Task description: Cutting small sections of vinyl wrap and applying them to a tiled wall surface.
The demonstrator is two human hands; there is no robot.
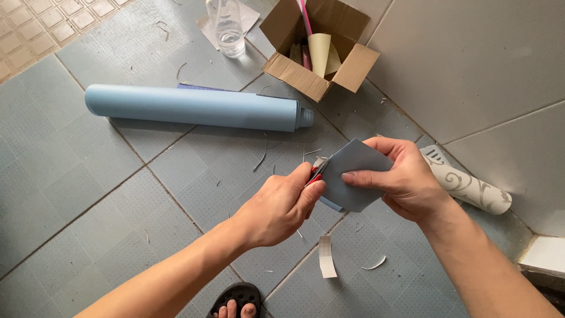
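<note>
- While the right hand (406, 179) pinches a grey-blue sheet piece (353, 174) between thumb and fingers, holding it up over the tiled floor (70, 176) in the middle of the scene, the left hand (282, 206) is closed around a small red-handled cutter (316, 174) whose tip meets the sheet's left edge.
- How far along: judging by the scraps lying about, a fair amount of trimming looks done. Thin curled slivers (262, 159) lie scattered on the tiles, and a white backing strip (326, 257) lies near, just below the hands. The piece in hand appears only partly cut at its left edge; how much remains cannot be told.
- The light-blue roll (194, 107) lies far left, well apart from the hands, mostly wound up. A patterned cream roll (468, 185) rests to the right against the wall (471, 65).
- Containers: an open cardboard box (321, 50) sits far, its flaps spread; inside are a rolled yellowish sheet (319, 52) and a pink rod-like item (306, 20), with other contents too shadowed to tell.
- A clear spray bottle (228, 29) stands just left of the box, holding a little clear liquid at the bottom.
- A sandalled foot (235, 303) shows at the near edge.
</note>
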